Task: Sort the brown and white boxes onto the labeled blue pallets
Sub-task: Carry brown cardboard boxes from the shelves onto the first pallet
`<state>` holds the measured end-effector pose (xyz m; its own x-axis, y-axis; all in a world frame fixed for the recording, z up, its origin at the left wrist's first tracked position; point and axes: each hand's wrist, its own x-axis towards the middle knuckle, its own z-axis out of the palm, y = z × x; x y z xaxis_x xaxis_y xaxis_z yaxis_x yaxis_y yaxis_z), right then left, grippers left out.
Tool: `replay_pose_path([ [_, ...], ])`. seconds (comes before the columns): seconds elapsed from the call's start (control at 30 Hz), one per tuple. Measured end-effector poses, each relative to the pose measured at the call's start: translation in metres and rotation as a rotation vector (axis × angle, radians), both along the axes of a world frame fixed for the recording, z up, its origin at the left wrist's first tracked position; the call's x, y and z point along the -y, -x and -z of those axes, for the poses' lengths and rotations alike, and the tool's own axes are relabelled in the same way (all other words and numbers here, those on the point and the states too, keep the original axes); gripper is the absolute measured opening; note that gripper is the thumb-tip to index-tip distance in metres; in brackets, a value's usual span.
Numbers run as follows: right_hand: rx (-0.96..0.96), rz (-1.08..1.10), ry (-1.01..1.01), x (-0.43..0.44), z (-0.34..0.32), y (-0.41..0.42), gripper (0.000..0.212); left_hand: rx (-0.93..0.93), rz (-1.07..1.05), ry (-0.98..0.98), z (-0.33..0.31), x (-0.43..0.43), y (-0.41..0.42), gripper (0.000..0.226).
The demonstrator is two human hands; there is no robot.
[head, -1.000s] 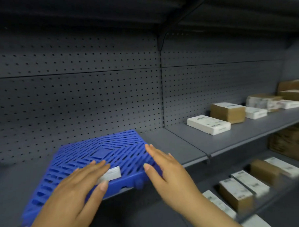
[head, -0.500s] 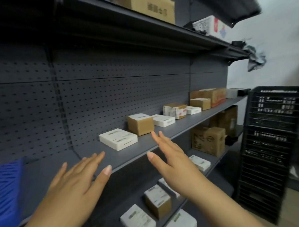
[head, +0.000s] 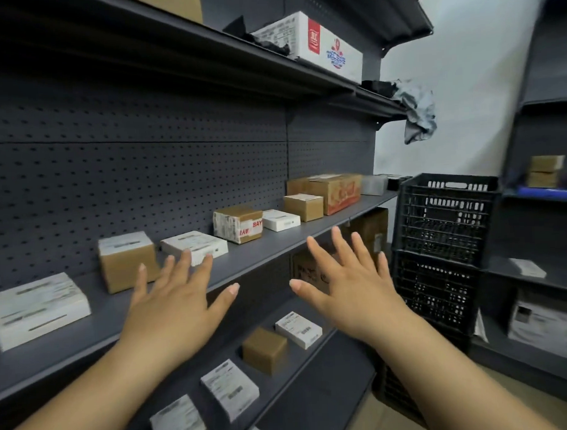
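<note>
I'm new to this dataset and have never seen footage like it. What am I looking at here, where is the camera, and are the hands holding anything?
No machine here: a person wears a wide-angle camera on the head, looking forward and down, so you see their own two bare arms reaching out. The left hand and right hand are both spread open, fingers straight, and hold nothing. They hover in front of a dark grey shelf with a pegboard back. On it stand brown and white boxes: a white box at the far left, a brown box next, a flat white box behind the left fingertips, then a taped box. More boxes lie on the shelf below. Stacked black crates stand to the right.
</note>
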<state>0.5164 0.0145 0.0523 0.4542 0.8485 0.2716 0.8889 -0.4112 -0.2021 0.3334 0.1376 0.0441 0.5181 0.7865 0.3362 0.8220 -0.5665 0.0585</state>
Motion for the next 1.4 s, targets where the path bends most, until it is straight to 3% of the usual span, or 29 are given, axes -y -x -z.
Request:
replay_pose_path([
  [0.3,-0.082,0.074,0.005,-0.060,0.006,-0.113,0.087,0.012,-0.004,0.020,0.009,-0.068,-0.115,0.079],
  [0.77,-0.116,0.033,0.036,-0.226,0.003,-0.284,0.091,0.042,-0.086,0.009,-0.004,-0.211,-0.258,0.081],
  [1.13,-0.127,-0.131,-0.022,-0.364,0.011,-0.375,0.088,0.030,-0.430,0.058,0.008,-0.288,-0.292,0.079],
  [1.4,-0.103,-0.230,0.106,-0.434,0.025,-0.424,0.089,0.056,-0.662,0.151,0.006,-0.308,-0.314,0.083],
])
